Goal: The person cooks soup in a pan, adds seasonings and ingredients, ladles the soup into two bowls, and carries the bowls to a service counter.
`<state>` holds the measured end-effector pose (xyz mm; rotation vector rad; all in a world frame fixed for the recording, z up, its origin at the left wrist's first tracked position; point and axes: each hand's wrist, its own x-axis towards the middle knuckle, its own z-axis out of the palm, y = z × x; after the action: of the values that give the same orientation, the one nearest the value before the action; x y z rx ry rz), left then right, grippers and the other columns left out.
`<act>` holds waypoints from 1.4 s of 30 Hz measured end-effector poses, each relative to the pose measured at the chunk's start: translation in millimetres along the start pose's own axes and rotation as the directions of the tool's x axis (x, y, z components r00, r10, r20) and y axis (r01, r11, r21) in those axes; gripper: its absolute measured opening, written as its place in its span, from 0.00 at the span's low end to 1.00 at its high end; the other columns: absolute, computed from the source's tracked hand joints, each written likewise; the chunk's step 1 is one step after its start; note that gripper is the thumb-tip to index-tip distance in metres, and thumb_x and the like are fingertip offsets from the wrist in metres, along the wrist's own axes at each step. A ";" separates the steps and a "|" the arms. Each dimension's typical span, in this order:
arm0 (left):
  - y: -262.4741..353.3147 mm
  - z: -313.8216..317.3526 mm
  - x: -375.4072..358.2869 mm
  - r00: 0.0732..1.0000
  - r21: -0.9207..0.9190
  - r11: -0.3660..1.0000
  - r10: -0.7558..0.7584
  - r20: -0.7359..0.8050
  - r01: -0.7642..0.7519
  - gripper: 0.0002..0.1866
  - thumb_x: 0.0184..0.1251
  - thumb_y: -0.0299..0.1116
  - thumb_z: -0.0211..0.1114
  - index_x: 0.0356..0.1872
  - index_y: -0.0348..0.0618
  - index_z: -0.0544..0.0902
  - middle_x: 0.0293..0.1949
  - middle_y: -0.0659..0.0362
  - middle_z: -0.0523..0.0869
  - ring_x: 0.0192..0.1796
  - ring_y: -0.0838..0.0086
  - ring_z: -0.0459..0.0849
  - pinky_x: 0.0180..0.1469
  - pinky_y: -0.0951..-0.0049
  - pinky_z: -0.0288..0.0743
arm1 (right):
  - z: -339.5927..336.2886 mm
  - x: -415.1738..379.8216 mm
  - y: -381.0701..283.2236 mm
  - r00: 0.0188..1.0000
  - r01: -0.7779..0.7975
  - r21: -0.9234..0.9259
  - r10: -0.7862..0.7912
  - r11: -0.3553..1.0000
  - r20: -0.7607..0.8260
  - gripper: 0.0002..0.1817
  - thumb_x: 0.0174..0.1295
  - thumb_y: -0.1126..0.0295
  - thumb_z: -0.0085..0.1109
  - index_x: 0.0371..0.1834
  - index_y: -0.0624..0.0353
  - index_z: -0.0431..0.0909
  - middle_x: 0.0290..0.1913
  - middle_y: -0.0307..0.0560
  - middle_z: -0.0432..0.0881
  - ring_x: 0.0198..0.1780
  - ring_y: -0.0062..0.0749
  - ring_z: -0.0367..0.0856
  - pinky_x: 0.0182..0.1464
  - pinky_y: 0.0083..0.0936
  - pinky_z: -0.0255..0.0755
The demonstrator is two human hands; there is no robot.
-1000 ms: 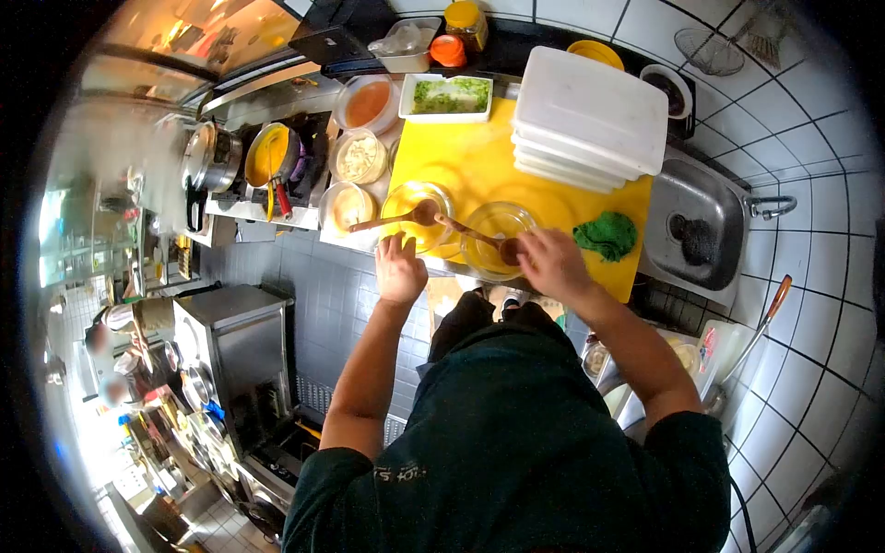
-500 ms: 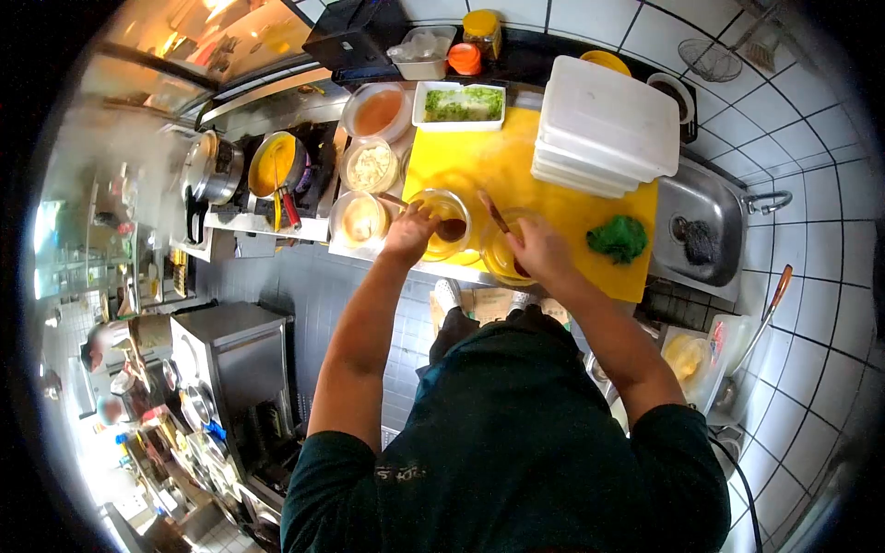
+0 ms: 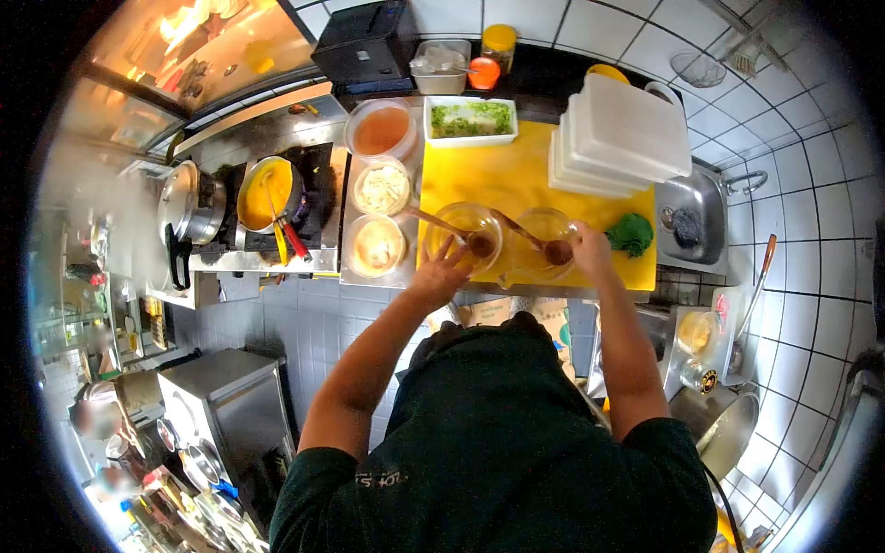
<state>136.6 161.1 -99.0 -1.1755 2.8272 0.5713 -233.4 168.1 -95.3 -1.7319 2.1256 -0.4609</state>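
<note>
Two clear bowls stand side by side at the near edge of the yellow cutting board (image 3: 516,166). In the left bowl (image 3: 499,228) leans a wooden-handled spoon (image 3: 441,222), its dark brown end low in the bowl. A second wooden-handled spoon (image 3: 518,229) leans in the right bowl (image 3: 544,214). My left hand (image 3: 441,278) has its fingers spread against the near left rim of the left bowl. At the right bowl's right rim, my right hand (image 3: 591,251) has its fingers closed on the edge. Neither hand is on a spoon handle.
Tubs of orange liquid (image 3: 380,131), pale pieces (image 3: 382,186) and a creamy mix (image 3: 375,246) line the left. Stacked white containers (image 3: 631,129) and a green scrubber (image 3: 631,234) are right, before the sink (image 3: 710,198). A pan (image 3: 267,195) sits on the stove.
Both hands have left the spoon handles, which now lean in the bowls. My right hand has moved right to the bowl's rim; my left hand's fingers have spread. The camera view has shifted.
</note>
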 end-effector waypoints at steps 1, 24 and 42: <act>-0.9 -2.7 2.0 1.000 0.018 1.000 0.016 -0.011 -0.016 0.17 0.70 0.42 0.60 0.57 0.59 0.84 0.73 0.52 0.67 0.79 0.49 0.53 0.71 0.20 0.42 | -0.1 4.7 -9.1 0.998 -0.052 -0.028 0.052 0.998 0.020 0.17 0.62 0.66 0.58 0.55 0.50 0.81 0.44 0.60 0.86 0.45 0.59 0.84 0.46 0.47 0.78; -4.1 44.0 -251.8 0.596 -0.671 0.260 -0.731 0.334 0.695 0.42 0.66 0.64 0.62 0.70 0.41 0.72 0.66 0.41 0.76 0.69 0.52 0.74 0.70 0.57 0.68 | -50.5 37.5 -271.4 0.616 0.781 0.223 -0.779 0.583 -0.117 0.07 0.59 0.75 0.68 0.29 0.65 0.79 0.62 0.60 0.77 0.57 0.53 0.80 0.57 0.39 0.76; 129.0 222.2 -379.5 0.118 -0.719 -0.542 -0.757 0.643 0.435 0.38 0.71 0.69 0.48 0.50 0.40 0.85 0.42 0.49 0.88 0.42 0.60 0.86 0.46 0.60 0.80 | -4.5 -16.9 -386.9 -0.357 0.819 0.570 -0.839 -0.069 0.411 0.09 0.63 0.73 0.59 0.45 0.59 0.78 0.39 0.43 0.78 0.40 0.35 0.76 0.42 0.34 0.73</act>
<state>293.5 578.9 -202.8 -2.9276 0.2374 2.0595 101.6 109.0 89.9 -2.5704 -0.2472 -0.0024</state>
